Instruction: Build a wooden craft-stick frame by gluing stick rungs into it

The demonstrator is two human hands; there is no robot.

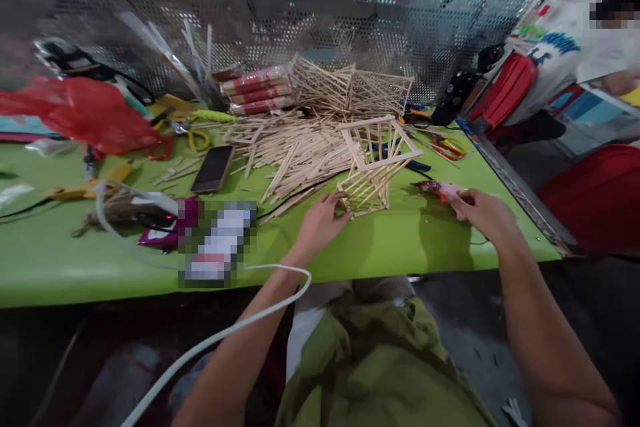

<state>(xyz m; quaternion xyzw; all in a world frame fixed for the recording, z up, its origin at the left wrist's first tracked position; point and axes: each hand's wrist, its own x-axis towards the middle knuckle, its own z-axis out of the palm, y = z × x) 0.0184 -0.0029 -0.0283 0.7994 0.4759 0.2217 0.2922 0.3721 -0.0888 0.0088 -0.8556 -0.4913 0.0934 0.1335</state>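
Note:
A frame of thin wooden sticks [370, 190] stands on the green table in front of me, wider at its upper end and leaning to the right. My left hand [323, 223] pinches its lower left corner between thumb and fingers. To the right of the frame, my right hand [480, 213] is closed around a pink glue gun [447, 190] with a dark, crusted tip. That tip points left toward the frame and is apart from it. Behind the frame lies a loose heap of wooden sticks [305, 153].
At the back are a larger stick structure [353, 90] and wrapped stick bundles [260, 90]. A dark phone [213, 169], a blurred-out phone [220, 240] and a red plastic bag [85, 113] lie leftward. A white cable [240, 323] crosses my left forearm. Red-handled scissors [447, 147] lie right.

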